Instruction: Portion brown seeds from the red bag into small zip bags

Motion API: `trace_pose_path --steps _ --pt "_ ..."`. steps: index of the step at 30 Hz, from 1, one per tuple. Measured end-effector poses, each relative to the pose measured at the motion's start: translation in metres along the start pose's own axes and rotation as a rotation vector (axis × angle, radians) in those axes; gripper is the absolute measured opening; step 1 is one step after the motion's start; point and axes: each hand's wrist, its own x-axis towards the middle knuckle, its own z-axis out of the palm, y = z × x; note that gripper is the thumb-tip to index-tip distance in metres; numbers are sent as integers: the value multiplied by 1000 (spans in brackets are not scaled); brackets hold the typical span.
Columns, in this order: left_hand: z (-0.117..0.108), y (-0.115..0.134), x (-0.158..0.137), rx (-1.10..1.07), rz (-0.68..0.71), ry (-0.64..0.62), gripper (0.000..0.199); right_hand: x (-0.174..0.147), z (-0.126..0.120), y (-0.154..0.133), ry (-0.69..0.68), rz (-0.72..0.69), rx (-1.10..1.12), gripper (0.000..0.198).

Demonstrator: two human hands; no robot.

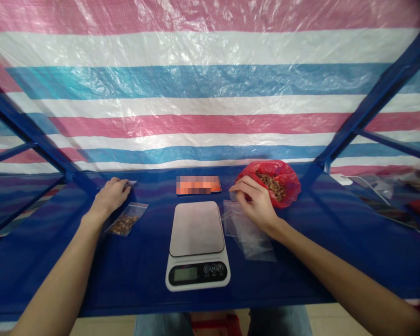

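Observation:
At the far left of the blue surface, my left hand (114, 195) has its fingers bent down over a small clear plastic bag (133, 183), mostly covered by the hand. Just nearer lies a zip bag of brown pieces (125, 224). My right hand (258, 201) is closed in a pinch at the top of several clear zip bags (247, 233), with a bit of clear plastic at the fingertips. Behind its knuckles sits an open red plastic bag (291, 183) holding brown dried pieces (273, 186). A white kitchen scale (197, 233) stands between the hands, its display appearing to read zero.
An orange flat item (198, 185), partly blurred out, lies behind the scale. Blue metal braces (362, 112) slope up at both sides, and a striped plastic sheet (203, 123) hangs behind. On the right are a white box with a cable (342, 179) and more plastic bags (383, 186).

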Motion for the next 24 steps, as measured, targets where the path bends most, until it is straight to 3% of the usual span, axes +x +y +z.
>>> trace_pose_path --steps 4,8,13,15,17,21,24 --pt "-1 22 -2 -115 40 119 44 3 0 -7 24 -56 10 29" --pt "-17 54 -13 -277 31 349 40 4 -3 -11 94 -70 27 29" --pt "-33 112 -34 -828 281 474 38 12 0 -19 123 25 68 27" --pt "-38 140 -42 -1090 362 382 43 20 9 -26 80 81 147 25" --pt "-43 164 -49 -1254 471 212 45 31 21 -35 12 152 285 30" --pt "-52 194 -64 -1417 640 -31 41 49 48 -47 -49 271 563 32" --pt "-52 202 -73 -1471 688 -118 36 48 57 -49 27 373 687 30"
